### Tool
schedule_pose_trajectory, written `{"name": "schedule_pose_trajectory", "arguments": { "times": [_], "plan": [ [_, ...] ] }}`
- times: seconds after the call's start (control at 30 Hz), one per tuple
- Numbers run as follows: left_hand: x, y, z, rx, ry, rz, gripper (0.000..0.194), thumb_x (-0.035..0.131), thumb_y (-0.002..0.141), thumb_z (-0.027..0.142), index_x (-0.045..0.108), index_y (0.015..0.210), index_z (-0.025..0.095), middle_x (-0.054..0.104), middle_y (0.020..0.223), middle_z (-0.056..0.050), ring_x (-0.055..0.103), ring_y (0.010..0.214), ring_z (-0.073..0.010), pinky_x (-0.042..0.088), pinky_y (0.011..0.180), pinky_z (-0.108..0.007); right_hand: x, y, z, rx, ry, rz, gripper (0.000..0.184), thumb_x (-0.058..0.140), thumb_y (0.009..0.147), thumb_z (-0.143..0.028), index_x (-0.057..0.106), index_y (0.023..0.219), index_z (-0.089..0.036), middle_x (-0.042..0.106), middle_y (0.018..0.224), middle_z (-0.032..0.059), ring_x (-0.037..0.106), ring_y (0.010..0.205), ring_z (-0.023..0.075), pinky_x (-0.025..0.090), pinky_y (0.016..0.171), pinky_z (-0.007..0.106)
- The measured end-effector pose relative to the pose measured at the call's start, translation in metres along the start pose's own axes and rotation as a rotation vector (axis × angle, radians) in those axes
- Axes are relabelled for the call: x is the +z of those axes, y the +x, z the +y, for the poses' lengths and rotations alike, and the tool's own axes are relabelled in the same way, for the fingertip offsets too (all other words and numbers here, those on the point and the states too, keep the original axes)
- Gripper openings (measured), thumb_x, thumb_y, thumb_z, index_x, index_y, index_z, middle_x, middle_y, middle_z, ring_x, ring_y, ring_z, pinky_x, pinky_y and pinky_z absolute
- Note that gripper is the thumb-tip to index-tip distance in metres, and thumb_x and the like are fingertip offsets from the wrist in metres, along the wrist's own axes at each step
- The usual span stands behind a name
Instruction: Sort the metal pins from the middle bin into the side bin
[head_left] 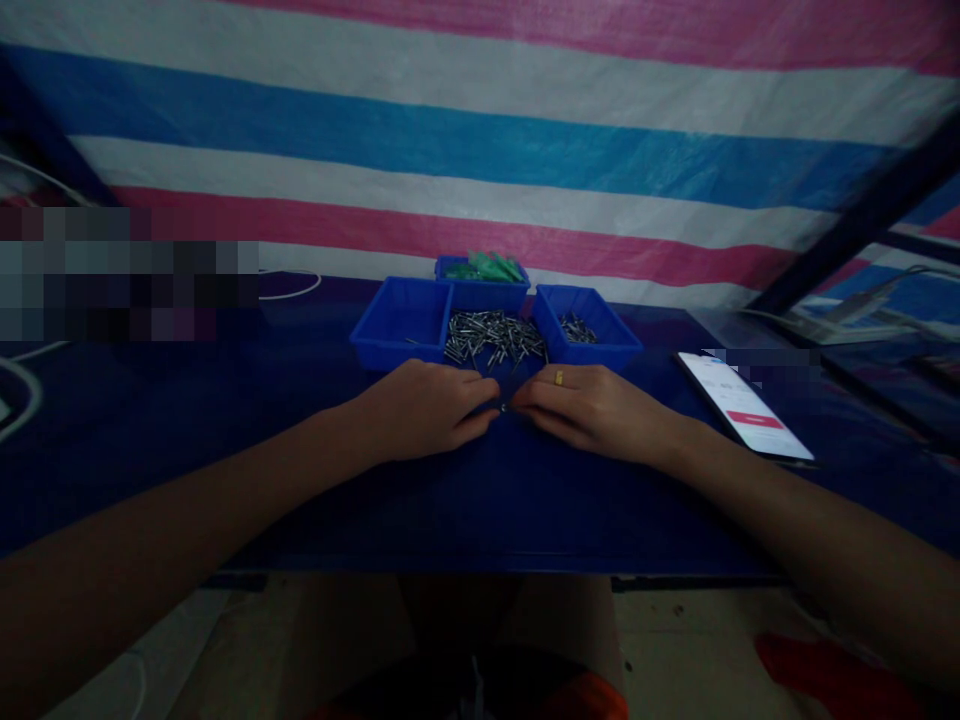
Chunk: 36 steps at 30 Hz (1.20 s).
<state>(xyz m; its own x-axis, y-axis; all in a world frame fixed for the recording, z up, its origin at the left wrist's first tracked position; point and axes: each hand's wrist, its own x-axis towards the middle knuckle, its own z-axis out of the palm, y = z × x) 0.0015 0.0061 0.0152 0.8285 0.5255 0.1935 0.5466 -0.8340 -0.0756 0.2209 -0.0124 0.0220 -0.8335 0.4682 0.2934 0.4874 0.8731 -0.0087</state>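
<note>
My left hand (427,408) and my right hand (592,408) rest on the dark blue table (480,510), fingertips meeting at the middle. Between the pinched fingertips sits a tiny metal piece (503,407). Both hands have their fingers closed together. A gold ring is on my right hand. Just beyond them lies a pile of small metal pins (491,338) on the table. A blue bin (397,322) stands at the left of the pile. Another blue bin (585,325) at the right holds a few pins.
A third blue bin (484,285) behind the pile holds green pieces (491,266). A lit phone (742,402) lies at the right. White cables (289,290) run at the left. A striped tarp (480,130) hangs behind the table, and a dark metal bar (855,230) slants at the right.
</note>
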Motion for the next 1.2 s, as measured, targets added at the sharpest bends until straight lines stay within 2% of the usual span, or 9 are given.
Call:
{"name": "schedule_pose_trajectory", "arguments": {
  "times": [0.57,1.2],
  "plan": [
    [0.0014,-0.0003,-0.0010,0.093,0.001,0.014,0.019,0.042,0.089,0.029,0.059,0.088,0.020,0.064,0.078,0.002,0.060,0.069,-0.0115,0.033,0.055,-0.022,-0.0011,0.0010,-0.0018,-0.021,-0.040,0.029,0.023,0.036,0.093,-0.022,0.057,0.094,-0.012,0.062,0.080,0.0060,0.057,0.073,0.0129,0.046,0.067,0.025],
    [0.0020,0.0006,-0.0012,0.109,0.018,0.014,0.017,0.045,0.088,0.030,0.059,0.086,0.020,0.064,0.077,0.001,0.060,0.068,-0.0115,0.034,0.055,-0.022,-0.0015,-0.0001,-0.0023,-0.011,-0.046,0.013,0.026,0.034,0.094,-0.024,0.057,0.095,-0.013,0.060,0.078,0.0050,0.054,0.071,0.0122,0.044,0.065,0.025]
  ]
}}
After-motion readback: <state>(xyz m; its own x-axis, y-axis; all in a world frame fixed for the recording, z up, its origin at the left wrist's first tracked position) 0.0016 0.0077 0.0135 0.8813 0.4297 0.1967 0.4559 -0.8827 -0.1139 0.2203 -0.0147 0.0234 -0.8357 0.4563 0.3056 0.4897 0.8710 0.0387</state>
